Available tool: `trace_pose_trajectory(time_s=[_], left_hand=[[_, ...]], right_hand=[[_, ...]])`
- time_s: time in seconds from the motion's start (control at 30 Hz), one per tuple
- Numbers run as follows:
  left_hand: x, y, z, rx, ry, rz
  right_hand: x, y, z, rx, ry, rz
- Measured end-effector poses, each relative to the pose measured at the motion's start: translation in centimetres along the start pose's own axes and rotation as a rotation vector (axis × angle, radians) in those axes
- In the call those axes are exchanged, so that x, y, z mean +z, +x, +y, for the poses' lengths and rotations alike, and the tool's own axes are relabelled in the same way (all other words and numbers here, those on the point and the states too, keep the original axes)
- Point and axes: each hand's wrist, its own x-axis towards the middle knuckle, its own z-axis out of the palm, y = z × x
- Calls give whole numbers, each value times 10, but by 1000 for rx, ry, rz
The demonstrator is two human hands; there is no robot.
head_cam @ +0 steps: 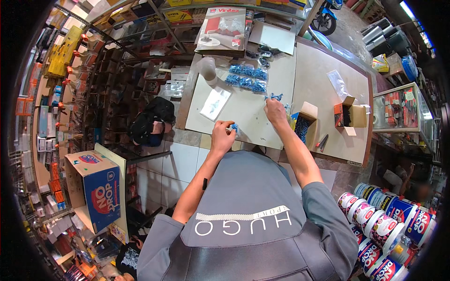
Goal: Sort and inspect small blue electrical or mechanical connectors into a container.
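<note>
Near the table's front edge, my left hand [223, 136] grips a small clear plastic bag [239, 132] with a few blue plastic pieces, probably wall plugs, in it. Farther forward and to the right, my right hand [275, 111] has its fingers at a small pile of the same blue pieces [276, 96]; whether it pinches any is hidden. Beyond lie several filled bags of blue pieces [246, 78] in rows. A stack of empty clear bags [216, 103] lies forward of my left hand. Right of my right forearm, an open cardboard box [309, 112] holds many blue pieces.
A red-handled cutter [321, 143] and an open box of dark pieces [348, 116] are on the right. A plastic roll [208, 70] stands at the left, a catalogue [222, 28] behind it. Paint pails [383, 228] stand lower right. Another person is partly visible at lower left.
</note>
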Motion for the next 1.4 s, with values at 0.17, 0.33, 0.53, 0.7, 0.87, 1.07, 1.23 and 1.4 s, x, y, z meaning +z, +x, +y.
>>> trace_pose_trajectory(time_s=[0.17,0.33,0.53,0.7,0.87,1.07,1.23,1.4], left_hand=[[0,1,-2,18,-10,-8],[0,2,-3,22,-10,-11],[1,5,-4,39,-25,-19],[1,8,-5,43,-13,-21],[1,10,-3,72,7,-28],[-1,11,0,58,10,-59],[-2,11,-1,46,22,-61],[-2,8,-6,72,17,-32]], right_hand=[[-2,-4,10,-29,83,22],[-8,-7,8,-13,151,67],[-12,-14,-16,114,557,162],[-38,-50,-78,6,901,-112],[-51,-64,-103,-24,865,-250],[-51,-61,-107,-30,870,-204],[-52,-59,-121,-65,855,-165],[-27,-42,-79,1,540,34]])
